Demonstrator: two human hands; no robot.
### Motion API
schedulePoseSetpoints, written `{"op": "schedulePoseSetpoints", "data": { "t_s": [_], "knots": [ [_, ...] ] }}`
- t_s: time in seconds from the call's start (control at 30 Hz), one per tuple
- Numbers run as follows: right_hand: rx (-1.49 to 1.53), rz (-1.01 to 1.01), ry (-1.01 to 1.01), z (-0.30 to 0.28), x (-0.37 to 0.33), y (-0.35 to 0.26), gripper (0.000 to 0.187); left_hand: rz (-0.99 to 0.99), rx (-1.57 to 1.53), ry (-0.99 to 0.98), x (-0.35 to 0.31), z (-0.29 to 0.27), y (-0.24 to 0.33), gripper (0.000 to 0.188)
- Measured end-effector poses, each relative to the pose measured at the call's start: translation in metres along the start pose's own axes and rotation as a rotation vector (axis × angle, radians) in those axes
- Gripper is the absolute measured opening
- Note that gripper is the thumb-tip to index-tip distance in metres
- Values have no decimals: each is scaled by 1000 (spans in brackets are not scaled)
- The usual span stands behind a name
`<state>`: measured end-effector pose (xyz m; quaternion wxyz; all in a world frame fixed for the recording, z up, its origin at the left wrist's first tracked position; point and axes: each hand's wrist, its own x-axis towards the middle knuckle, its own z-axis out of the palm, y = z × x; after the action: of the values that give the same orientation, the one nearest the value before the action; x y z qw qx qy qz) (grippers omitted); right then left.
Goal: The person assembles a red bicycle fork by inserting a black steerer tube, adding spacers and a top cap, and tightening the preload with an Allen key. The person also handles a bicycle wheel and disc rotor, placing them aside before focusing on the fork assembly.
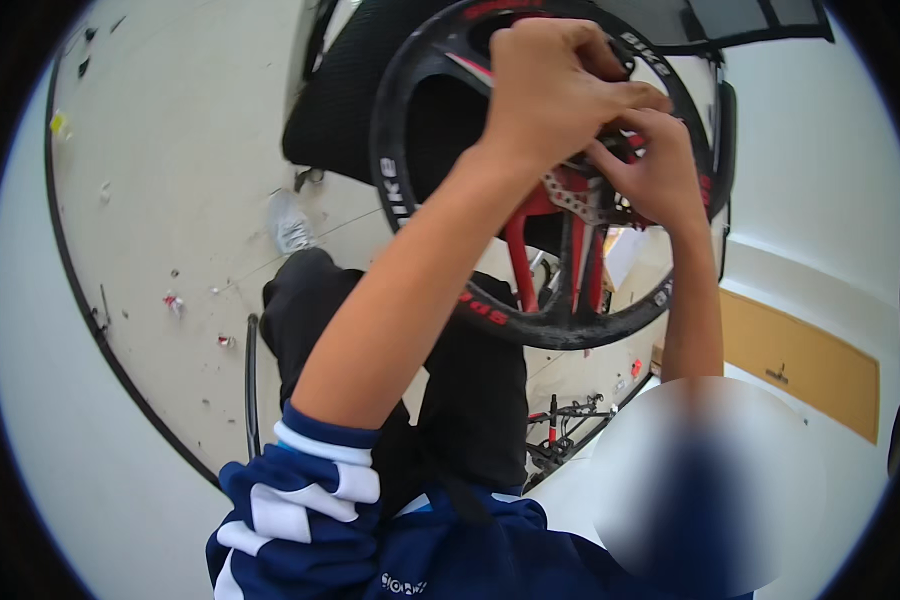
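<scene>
The black-and-red wheel [560, 333] stands before the person's legs [475, 410], its broad face and axle turned toward the head, one spoke [576, 265] running down bodyward. The left hand [552, 88] and right hand [660, 165] meet at its centre beside the perforated disc [577, 204], their exact grip hidden. A black seat [335, 125] backs its left edge; floor [180, 190] opens leftward.

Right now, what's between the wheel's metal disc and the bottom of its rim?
Red and black spokes run from the disc to the rim, seen in the head view.

Littered pale floor [195, 120], white wall [820, 170]
</scene>
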<state>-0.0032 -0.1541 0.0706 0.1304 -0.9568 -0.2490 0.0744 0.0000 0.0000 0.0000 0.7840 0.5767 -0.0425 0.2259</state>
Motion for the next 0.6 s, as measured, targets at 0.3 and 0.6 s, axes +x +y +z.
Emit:
{"op": "schedulePoseSetpoints", "data": {
  "t_s": [0.3,0.6],
  "knots": [
    [-54,-91,147,-4,-7,-37,22,92,-52,313,0,-18,28,33],
    [1262,318,-16,176,-18,-209,13,-26,-70,748,3,-196,92,32]
  ]
}}
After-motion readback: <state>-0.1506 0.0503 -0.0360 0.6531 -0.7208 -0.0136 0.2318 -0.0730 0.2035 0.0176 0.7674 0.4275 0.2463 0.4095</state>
